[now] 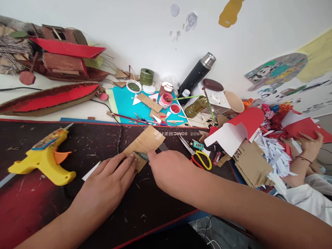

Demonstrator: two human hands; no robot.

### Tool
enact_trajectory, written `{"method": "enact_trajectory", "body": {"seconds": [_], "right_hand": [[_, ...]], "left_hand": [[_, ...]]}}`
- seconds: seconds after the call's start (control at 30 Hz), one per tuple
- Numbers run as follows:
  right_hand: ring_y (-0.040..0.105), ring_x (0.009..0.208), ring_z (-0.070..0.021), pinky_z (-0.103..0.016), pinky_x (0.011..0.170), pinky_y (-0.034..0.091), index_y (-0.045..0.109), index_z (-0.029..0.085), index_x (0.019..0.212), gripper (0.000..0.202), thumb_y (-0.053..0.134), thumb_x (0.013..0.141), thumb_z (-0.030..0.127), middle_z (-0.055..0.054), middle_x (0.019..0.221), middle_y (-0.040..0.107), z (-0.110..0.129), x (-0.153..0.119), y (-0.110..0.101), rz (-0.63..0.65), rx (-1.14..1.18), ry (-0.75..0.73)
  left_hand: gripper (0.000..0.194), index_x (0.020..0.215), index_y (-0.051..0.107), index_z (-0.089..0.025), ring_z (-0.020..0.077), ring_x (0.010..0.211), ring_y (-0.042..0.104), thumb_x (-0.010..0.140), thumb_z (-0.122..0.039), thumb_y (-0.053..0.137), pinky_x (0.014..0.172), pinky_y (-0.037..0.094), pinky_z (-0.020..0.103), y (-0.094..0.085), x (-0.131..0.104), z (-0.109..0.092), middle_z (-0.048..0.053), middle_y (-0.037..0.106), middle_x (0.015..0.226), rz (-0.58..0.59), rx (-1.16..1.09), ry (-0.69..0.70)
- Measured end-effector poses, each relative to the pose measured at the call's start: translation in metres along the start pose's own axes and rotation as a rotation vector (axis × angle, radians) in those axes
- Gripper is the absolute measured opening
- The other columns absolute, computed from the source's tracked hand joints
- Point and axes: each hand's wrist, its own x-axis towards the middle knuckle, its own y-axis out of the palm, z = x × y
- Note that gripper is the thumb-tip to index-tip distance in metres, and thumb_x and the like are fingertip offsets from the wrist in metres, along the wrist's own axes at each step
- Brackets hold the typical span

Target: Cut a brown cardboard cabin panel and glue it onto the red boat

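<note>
A strip of brown cardboard (148,137) lies at a slant on the dark work board. My left hand (111,176) rests on its near end, fingers stretched out and close together, pressing it down. Closed round a craft knife (143,156) is my right hand (171,171); the knife's dark green front points left at the cardboard beside my left fingertips. Most of the handle is hidden in my fist. A grey flat piece (162,147) shows just behind that hand. A white paper scrap (90,172) sticks out beside my left hand.
A yellow glue gun (44,155) lies left. Scissors (201,159) and a lighter (197,144) lie right of my right hand. Paint jars (165,100), a black flask (197,77) and model boats (52,98) stand behind. Another person's hand (310,147) holds red paper at far right.
</note>
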Motion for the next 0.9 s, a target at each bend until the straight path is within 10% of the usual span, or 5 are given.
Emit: {"method": "enact_trajectory", "body": {"seconds": [0.9], "right_hand": [[0.069,0.079,-0.0243,-0.032,0.060,0.033,0.064,0.019,0.105,0.020,0.050,0.107,0.034,-0.008,0.088,0.074,-0.029,-0.015,0.008,-0.086,0.331,0.001]], "left_hand": [[0.036,0.130,0.072,-0.013,0.0335,0.124,0.064,0.108,-0.022,0.046,0.101,0.050,0.047,0.002,-0.001,0.000,0.013,0.075,0.131,-0.026,-0.031,-0.063]]}}
